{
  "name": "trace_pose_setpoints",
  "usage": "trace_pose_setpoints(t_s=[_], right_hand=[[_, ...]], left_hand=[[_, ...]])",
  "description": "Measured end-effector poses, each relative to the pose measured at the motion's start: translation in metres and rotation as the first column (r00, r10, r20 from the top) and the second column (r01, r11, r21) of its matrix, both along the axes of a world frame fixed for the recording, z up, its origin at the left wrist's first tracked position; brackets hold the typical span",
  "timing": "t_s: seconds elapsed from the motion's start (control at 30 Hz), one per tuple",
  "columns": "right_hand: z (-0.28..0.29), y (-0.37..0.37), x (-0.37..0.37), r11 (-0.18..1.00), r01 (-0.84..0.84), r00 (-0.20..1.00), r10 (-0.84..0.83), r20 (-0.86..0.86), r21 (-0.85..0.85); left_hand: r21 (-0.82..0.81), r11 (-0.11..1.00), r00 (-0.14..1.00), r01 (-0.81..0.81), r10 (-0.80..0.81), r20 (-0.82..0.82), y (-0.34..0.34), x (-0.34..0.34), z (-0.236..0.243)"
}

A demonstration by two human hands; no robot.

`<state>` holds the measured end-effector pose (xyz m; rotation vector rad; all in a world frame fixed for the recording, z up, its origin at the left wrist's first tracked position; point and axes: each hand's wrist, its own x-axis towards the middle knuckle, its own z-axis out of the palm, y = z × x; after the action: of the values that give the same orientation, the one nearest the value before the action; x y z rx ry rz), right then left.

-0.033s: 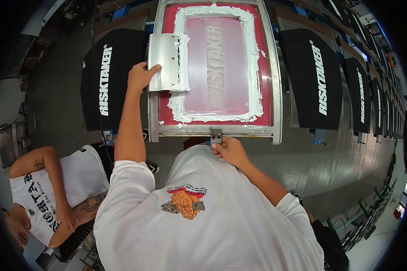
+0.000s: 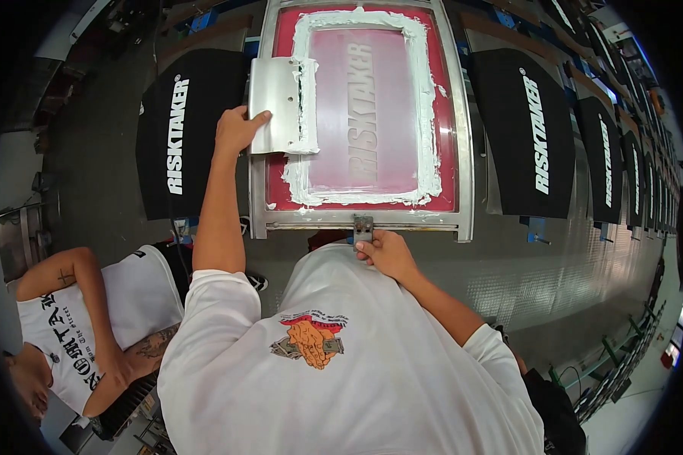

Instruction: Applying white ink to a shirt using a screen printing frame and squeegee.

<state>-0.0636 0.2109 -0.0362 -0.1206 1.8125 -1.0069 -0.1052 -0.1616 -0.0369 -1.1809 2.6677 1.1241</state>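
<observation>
The left hand (image 2: 237, 130) pinches the squeegee (image 2: 273, 102) at its left edge, thumb on top. The squeegee lies over the left side of the screen (image 2: 328, 114), its right edge in white ink (image 2: 426, 152). The right hand (image 2: 388, 252) pinches the clamp (image 2: 363, 227) at the near bar of the frame (image 2: 307, 217). Black shirts (image 2: 501, 125) flank it left and right; a co-worker (image 2: 140, 284) is at near left.

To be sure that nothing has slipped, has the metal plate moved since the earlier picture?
No, not visibly: the metal plate still overlaps the same part of the frame, at its left side.
</observation>
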Motion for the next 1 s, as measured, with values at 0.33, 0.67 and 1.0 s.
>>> trace_pose_setpoints(t_s=[0.33, 0.67, 1.0], right_hand=[[-0.008, 0.004, 0.002, 1.000, -0.003, 1.000, 0.003, -0.030, -0.014], [-0.005, 0.011, 0.009, 0.972, 0.125, 0.990, -0.108, 0.093, -0.198], [0.007, 0.005, 0.014, 0.952, 0.168, 0.982, -0.141, 0.122, -0.257]], left_hand=[[0.071, 0.997, 0.955, -0.008, 0.029, -0.295, 0.020, 0.061, 0.017], [0.951, 0.271, 0.708, 0.147, -0.700, 0.089, 0.130, 0.209, 0.000], [0.996, -0.015, 0.899, 0.093, 0.432, -0.077, 0.206, 0.118, -0.146]])
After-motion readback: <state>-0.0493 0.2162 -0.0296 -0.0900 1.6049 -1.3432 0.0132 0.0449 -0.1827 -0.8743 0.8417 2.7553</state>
